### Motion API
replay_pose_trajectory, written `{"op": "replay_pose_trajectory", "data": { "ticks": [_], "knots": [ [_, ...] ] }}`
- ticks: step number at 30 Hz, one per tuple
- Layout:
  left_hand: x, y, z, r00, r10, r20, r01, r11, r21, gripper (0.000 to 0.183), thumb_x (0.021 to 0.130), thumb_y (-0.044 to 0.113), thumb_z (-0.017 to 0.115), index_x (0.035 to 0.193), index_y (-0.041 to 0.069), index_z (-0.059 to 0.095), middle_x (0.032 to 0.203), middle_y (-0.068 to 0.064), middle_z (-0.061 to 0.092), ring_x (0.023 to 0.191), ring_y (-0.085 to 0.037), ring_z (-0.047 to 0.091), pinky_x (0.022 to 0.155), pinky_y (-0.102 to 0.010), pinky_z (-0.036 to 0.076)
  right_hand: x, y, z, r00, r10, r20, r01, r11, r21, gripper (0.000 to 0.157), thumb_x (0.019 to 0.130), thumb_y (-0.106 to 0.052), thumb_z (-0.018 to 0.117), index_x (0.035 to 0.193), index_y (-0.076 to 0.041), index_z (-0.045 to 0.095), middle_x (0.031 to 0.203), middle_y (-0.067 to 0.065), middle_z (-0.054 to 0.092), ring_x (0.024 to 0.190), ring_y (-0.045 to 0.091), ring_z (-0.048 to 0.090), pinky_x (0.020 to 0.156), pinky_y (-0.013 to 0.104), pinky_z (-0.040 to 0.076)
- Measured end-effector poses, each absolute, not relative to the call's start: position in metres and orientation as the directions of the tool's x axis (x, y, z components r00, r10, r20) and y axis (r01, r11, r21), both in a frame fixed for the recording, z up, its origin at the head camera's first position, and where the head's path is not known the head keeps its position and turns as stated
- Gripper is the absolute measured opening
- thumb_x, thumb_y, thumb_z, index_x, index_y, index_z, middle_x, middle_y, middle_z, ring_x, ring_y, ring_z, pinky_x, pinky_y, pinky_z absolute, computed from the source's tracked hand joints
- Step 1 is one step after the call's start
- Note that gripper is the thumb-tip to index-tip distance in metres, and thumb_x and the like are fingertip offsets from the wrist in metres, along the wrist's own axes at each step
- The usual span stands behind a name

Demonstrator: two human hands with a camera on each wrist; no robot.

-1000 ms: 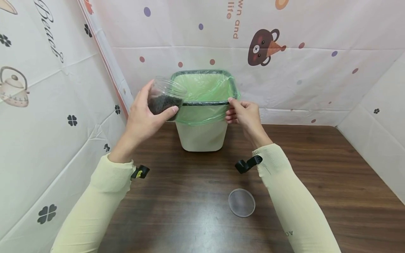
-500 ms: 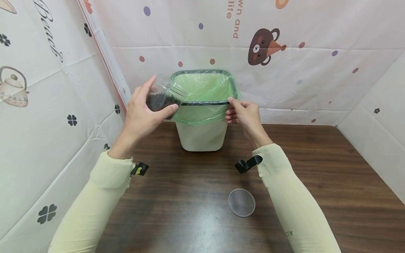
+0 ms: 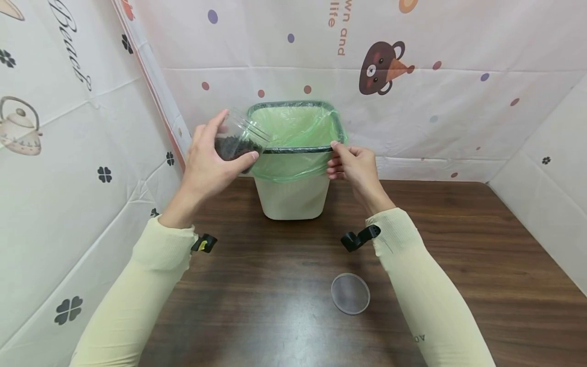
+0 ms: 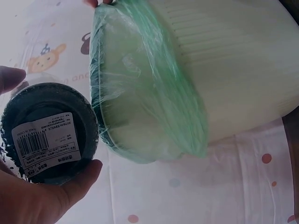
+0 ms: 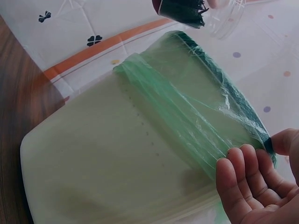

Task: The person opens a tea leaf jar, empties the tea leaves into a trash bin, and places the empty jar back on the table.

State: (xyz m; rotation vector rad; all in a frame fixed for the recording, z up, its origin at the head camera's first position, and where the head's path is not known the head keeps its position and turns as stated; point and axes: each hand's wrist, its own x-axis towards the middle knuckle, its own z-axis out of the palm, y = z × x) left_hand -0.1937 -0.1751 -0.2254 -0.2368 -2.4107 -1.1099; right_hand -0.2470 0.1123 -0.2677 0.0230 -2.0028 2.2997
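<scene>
A clear screw-neck jar (image 3: 237, 147), partly filled with dark shreds, is gripped by my left hand (image 3: 202, 160), thumb in front and fingers behind. It leans with its open mouth towards the bin, just over the left side of the rim. The left wrist view faces the jar's base, where a white barcode label (image 4: 46, 144) is stuck. Pale green-white, the trash bin (image 3: 292, 200) stands upright, lined with a translucent green bag (image 3: 293, 165) folded over its rim. My right hand (image 3: 355, 165) pinches the lined rim at the front right corner, other fingers curled below it.
A round clear lid (image 3: 350, 294) lies flat on the dark wooden table (image 3: 257, 285), towards the front. Behind the bin rises a printed cloth wall (image 3: 458, 117), and another printed wall (image 3: 69, 204) runs close along the left arm.
My left hand has tipped the jar slightly further towards the bin, and the dark shreds have settled along its lower side. The right hand, bin and lid have stayed put.
</scene>
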Motion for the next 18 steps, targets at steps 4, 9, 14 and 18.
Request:
{"op": "replay_pose_trajectory", "data": {
  "ticks": [4,9,14,18],
  "knots": [
    [-0.1946,-0.1732,-0.2253,-0.869,-0.042,0.494,0.349,0.654,0.671,0.092,0.075,0.043,0.083,0.155,0.029,0.039,0.137,-0.008,0.046,0.123,-0.025,0.045,0.098,-0.045,0.035,-0.2474,0.1119,-0.2671,-0.995,0.063,0.074,-0.082,-0.129,-0.988,0.031,0.097,-0.028,0.068,0.092,0.003,0.065,0.068,0.007,0.066,0.054,0.014,0.065,0.057,0.029,0.058],
    [-0.1952,-0.1713,-0.2262,-0.856,-0.050,0.514,0.375,0.624,0.685,0.087,0.073,0.032,0.084,0.148,0.024,0.040,0.136,-0.007,0.044,0.126,-0.020,0.043,0.100,-0.043,0.035,-0.2476,0.1112,-0.2668,-0.995,0.067,0.078,-0.086,-0.134,-0.987,0.030,0.097,-0.027,0.068,0.091,0.003,0.065,0.067,0.006,0.066,0.054,0.014,0.065,0.057,0.029,0.058],
    [-0.1962,-0.1707,-0.2277,-0.848,-0.067,0.525,0.382,0.610,0.695,0.083,0.072,0.032,0.084,0.142,0.020,0.039,0.134,-0.006,0.044,0.124,-0.019,0.043,0.099,-0.042,0.035,-0.2468,0.1099,-0.2667,-0.995,0.071,0.075,-0.086,-0.153,-0.984,0.029,0.098,-0.026,0.068,0.091,0.003,0.065,0.067,0.006,0.066,0.053,0.015,0.065,0.057,0.030,0.058],
    [-0.1972,-0.1707,-0.2291,-0.837,-0.077,0.542,0.390,0.612,0.688,0.084,0.072,0.036,0.085,0.141,0.019,0.041,0.133,-0.005,0.046,0.122,-0.020,0.044,0.097,-0.042,0.035,-0.2458,0.1072,-0.2668,-0.995,0.074,0.062,-0.076,-0.204,-0.976,0.028,0.098,-0.023,0.067,0.090,0.003,0.063,0.066,0.007,0.066,0.054,0.015,0.065,0.058,0.030,0.058]
  ]
}}
